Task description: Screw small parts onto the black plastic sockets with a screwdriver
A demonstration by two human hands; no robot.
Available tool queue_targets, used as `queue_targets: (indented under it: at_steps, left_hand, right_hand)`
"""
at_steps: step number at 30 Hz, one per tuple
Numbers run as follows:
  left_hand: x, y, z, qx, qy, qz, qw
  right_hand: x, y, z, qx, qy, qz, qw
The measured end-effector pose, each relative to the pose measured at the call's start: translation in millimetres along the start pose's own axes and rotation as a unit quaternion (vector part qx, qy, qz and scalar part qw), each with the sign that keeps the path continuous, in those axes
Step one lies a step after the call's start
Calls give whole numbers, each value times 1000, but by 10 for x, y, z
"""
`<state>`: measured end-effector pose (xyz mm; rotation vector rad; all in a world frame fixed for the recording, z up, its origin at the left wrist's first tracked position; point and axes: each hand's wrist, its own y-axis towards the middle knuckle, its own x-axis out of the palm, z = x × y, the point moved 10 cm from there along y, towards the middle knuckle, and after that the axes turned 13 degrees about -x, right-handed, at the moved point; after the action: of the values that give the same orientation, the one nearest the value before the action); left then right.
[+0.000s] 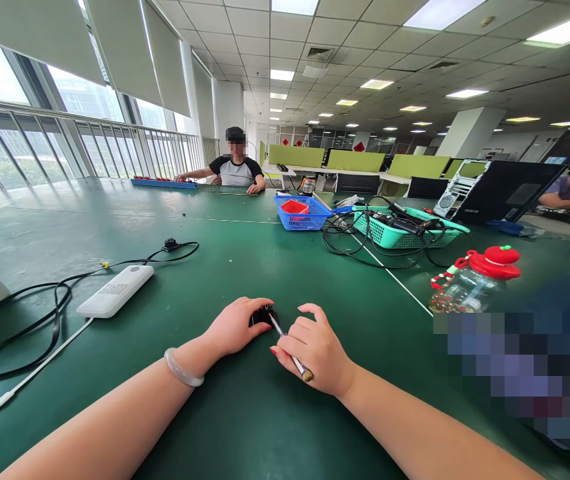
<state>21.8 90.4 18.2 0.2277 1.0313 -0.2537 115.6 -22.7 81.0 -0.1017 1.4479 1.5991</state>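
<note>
Both hands were mid-work: left hand [237,327] fingers pinched a small black part [263,313] on the worktop [245,267], right hand [315,350] fingers gripped a thin screwdriver [287,347] touching it.

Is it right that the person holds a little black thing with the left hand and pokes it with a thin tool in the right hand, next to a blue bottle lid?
Not quite. In the head view, the bottle has a red lid, not blue. The left hand does hold the small black part, and the right hand holds the thin tool.
</note>
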Motion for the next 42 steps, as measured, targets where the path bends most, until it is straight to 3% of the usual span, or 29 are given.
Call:
queue_targets:
  at_steps: [5,11,14,17,18,20,22,30,39,42]
  left_hand:
    - [-2,7,-24,-19,-4,-7,1000]
    - [13,8,-16,-20,4,-16,1000]
    - [21,7,-21,-22,9,-18,1000]
    - [17,-3,-9,-19,9,-19,1000]
    - [13,-7,-1,-18,7,-18,1000]
    - [6,-16,14,-15,8,-18,1000]
    - [5,-24,29,-12,13,-18,1000]
    - [12,-31,86,13,17,-18,1000]
    - [44,-35,84,29,9,-33,999]
    - [40,-39,78,21,8,-39,999]
  right_hand:
    - [-8,-70,171,58,13,21,998]
    - [25,-272,538,218,138,73,963]
    - [150,-515,785,358,209,94,905]
    - [330,-840,978,503,293,134,802]
    - [369,-912,1010,530,313,149,774]
    - [394,-974,1043,552,332,170,745]
    - [379,-949,1035,546,338,171,747]
    - [381,-708,841,466,329,82,818]
    - [513,-659,776,457,360,32,813]
    - [494,-606,736,449,338,5,827]
